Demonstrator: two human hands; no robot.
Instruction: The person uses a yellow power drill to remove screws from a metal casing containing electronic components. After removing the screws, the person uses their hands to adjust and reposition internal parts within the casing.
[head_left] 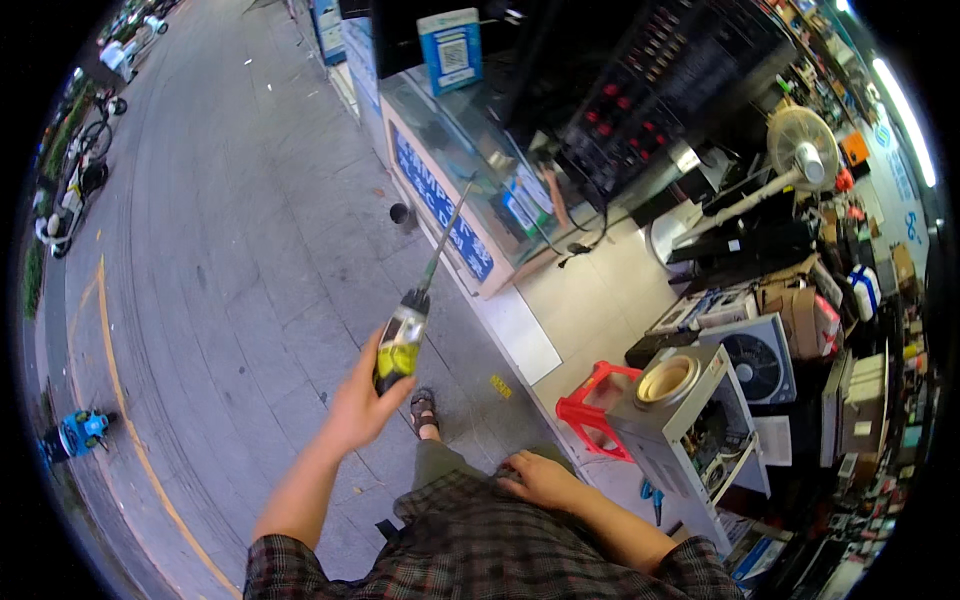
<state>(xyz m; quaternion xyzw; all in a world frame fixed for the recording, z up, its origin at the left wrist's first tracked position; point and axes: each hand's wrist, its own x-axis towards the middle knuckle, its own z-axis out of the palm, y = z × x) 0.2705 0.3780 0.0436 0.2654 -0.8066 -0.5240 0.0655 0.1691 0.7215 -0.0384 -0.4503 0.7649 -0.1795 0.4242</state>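
My left hand point(360, 400) is closed around the yellow, black and clear handle point(399, 345) of a long screwdriver, its shaft point(440, 243) pointing forward and up. My right hand point(538, 480) is at my waist by the dark checked shirt, fingers curled; whatever is in them is hidden. To its right stands an open metal computer case point(650, 440) with a round cream bowl-like object point(668, 380) on top, beside a red plastic stool point(585, 420). A small blue tool point(652, 495) lies below the case.
A glass display counter point(510, 260) lines the walkway point(230, 220) ahead. A pedestal fan point(800, 145), a box fan point(758, 360) and piled goods crowd the shop's right side. Parked scooters point(70, 205) line the left, with a blue one point(80, 432) nearer. A dark cup point(400, 213) sits by the counter.
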